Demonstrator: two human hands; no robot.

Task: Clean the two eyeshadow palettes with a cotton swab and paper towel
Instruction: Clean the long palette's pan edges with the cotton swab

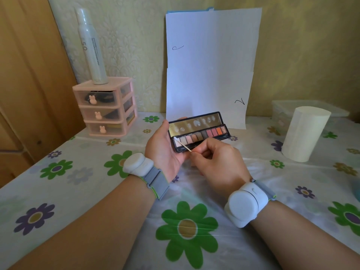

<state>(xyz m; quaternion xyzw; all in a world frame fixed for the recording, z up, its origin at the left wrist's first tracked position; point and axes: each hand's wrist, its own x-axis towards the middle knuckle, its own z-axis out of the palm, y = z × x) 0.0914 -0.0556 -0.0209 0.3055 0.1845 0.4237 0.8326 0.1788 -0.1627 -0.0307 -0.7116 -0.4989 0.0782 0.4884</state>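
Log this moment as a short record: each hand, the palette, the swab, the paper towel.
left hand: holds the open eyeshadow palette above the table
right hand: pinches the cotton swab by its stick
swab tip: at the palette's leftmost pans
palette lid: raised, pale marks on its mirror
second palette: not in view
paper towel roll: upright on the table to the right, untouched
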